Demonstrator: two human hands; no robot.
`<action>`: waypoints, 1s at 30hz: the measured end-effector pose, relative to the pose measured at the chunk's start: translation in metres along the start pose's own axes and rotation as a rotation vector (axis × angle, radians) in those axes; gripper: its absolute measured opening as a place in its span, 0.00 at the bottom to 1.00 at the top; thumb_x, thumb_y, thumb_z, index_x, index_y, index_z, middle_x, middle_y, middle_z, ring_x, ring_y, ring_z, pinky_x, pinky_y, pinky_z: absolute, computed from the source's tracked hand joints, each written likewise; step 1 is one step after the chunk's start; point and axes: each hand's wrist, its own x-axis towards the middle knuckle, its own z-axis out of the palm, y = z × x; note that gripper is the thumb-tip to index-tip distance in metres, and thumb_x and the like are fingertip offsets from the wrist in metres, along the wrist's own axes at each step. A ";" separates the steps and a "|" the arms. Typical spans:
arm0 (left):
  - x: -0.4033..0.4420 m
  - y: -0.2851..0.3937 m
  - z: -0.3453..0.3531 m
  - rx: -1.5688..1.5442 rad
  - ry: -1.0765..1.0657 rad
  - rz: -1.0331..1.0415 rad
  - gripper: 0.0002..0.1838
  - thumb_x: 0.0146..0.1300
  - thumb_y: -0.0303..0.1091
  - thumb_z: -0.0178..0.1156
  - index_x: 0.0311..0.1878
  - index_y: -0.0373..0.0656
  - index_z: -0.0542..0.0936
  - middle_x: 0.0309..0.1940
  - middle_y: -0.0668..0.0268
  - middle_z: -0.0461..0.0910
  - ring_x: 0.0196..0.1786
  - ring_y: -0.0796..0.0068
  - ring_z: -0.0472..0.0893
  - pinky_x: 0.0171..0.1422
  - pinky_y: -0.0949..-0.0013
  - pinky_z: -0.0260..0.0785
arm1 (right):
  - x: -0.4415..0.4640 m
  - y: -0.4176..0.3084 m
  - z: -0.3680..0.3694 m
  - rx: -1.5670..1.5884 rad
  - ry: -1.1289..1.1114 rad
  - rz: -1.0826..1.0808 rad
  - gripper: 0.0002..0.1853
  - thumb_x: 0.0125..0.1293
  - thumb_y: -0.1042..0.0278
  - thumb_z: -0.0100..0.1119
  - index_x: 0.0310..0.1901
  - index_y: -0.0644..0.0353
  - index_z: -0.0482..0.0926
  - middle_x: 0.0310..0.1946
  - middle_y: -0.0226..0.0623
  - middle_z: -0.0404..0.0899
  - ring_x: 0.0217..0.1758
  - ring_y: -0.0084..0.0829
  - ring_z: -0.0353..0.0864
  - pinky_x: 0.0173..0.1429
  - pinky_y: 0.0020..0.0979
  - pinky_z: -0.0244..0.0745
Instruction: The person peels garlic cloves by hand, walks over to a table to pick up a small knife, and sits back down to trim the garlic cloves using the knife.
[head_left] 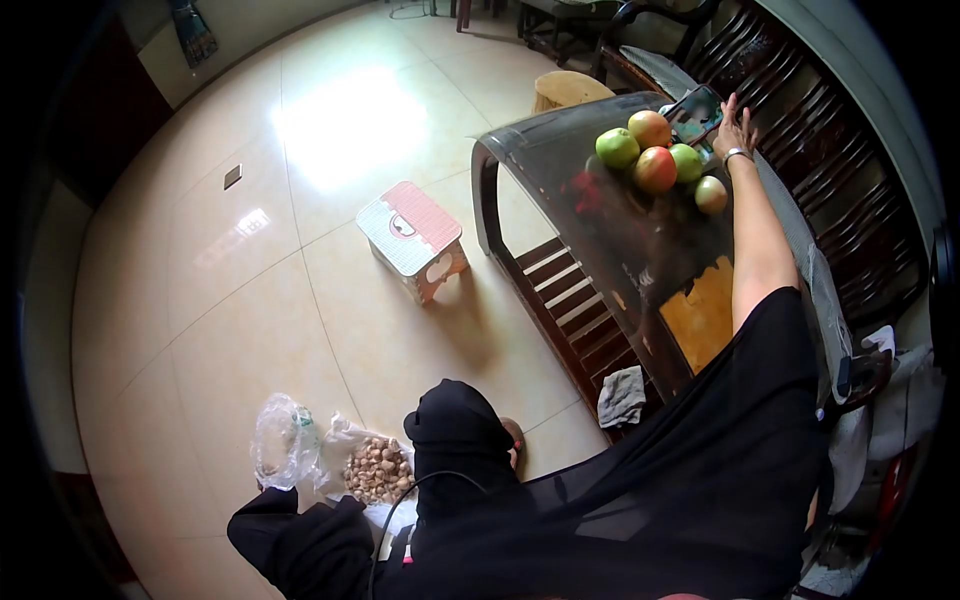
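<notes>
My right hand point(735, 132), with a bracelet point(738, 154) at the wrist, reaches over the far right end of the dark table point(560, 150). Its fingers look spread, beside a flat dark-rimmed thing like a phone point(694, 114); whether they touch it I cannot tell. Several round green and red fruits lie left of the hand, among them a green one point(617, 148) and a red one point(655, 170). A smaller pale fruit point(711, 195) sits near my forearm. My left hand does not show.
A pink and white stool point(412, 228) stands on the tiled floor. Small brown round pieces point(379, 469) fill an open bag by my legs, next to a clear plastic bag point(284, 440). A grey cloth point(622, 396) lies on the slatted lower shelf point(575, 308). A wooden bench point(850, 190) runs along the right.
</notes>
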 end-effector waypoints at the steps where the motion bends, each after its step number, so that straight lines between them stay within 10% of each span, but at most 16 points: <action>1: 0.000 -0.002 -0.001 -0.004 0.004 -0.013 0.22 0.54 0.51 0.46 0.40 0.42 0.73 0.28 0.61 0.74 0.27 0.69 0.72 0.28 0.65 0.65 | 0.000 -0.001 -0.001 0.003 -0.038 0.014 0.42 0.50 0.79 0.38 0.60 0.46 0.26 0.62 0.18 0.45 0.67 0.32 0.31 0.65 0.43 0.26; 15: -0.006 -0.161 -0.152 -0.069 0.199 -0.410 0.23 0.53 0.53 0.46 0.38 0.42 0.74 0.29 0.59 0.75 0.27 0.67 0.73 0.29 0.63 0.65 | -0.050 0.024 -0.031 0.327 0.532 -0.141 0.40 0.42 0.77 0.44 0.60 0.58 0.39 0.54 0.20 0.62 0.58 0.38 0.55 0.59 0.32 0.53; 19: -0.002 -0.145 -0.268 -0.127 0.654 -0.335 0.23 0.55 0.52 0.43 0.31 0.41 0.76 0.25 0.58 0.75 0.26 0.67 0.73 0.29 0.63 0.65 | -0.073 0.013 -0.049 0.404 0.733 -0.476 0.28 0.42 0.76 0.46 0.51 0.60 0.60 0.38 0.28 0.76 0.36 0.39 0.74 0.44 0.35 0.67; 21: 0.082 -0.165 -0.324 -0.066 0.665 -0.203 0.19 0.59 0.45 0.41 0.45 0.42 0.71 0.38 0.61 0.74 0.38 0.66 0.74 0.42 0.67 0.66 | -0.096 -0.013 -0.063 0.577 0.472 -0.472 0.22 0.50 0.73 0.47 0.50 0.60 0.62 0.41 0.33 0.74 0.41 0.31 0.74 0.48 0.27 0.66; 24: 0.095 -0.058 -0.316 -0.659 0.661 0.132 0.16 0.54 0.37 0.47 0.45 0.41 0.71 0.38 0.59 0.73 0.35 0.65 0.75 0.33 0.64 0.72 | -0.176 -0.094 -0.103 1.027 0.171 -0.503 0.18 0.56 0.73 0.43 0.50 0.60 0.63 0.43 0.34 0.73 0.42 0.26 0.72 0.49 0.24 0.65; 25: 0.106 -0.039 -0.306 -0.403 0.620 0.271 0.13 0.54 0.37 0.48 0.40 0.40 0.68 0.42 0.64 0.68 0.31 0.69 0.74 0.28 0.69 0.71 | -0.205 -0.124 -0.122 1.097 0.001 -0.637 0.17 0.58 0.73 0.42 0.51 0.60 0.62 0.43 0.33 0.73 0.43 0.24 0.72 0.49 0.24 0.65; 27: 0.148 -0.016 -0.272 -0.150 0.431 0.436 0.12 0.48 0.24 0.45 0.39 0.38 0.68 0.22 0.61 0.73 0.19 0.76 0.73 0.18 0.74 0.67 | -0.271 -0.178 -0.153 1.128 -0.234 -0.836 0.17 0.59 0.74 0.41 0.51 0.61 0.62 0.41 0.33 0.73 0.42 0.23 0.71 0.49 0.23 0.65; 30: 0.137 0.018 -0.194 -0.387 0.191 0.393 0.15 0.44 0.22 0.48 0.40 0.38 0.68 0.19 0.61 0.73 0.16 0.75 0.74 0.17 0.75 0.67 | -0.364 -0.258 -0.173 0.962 -0.481 -1.044 0.18 0.56 0.74 0.46 0.51 0.62 0.63 0.36 0.33 0.73 0.39 0.23 0.71 0.47 0.22 0.66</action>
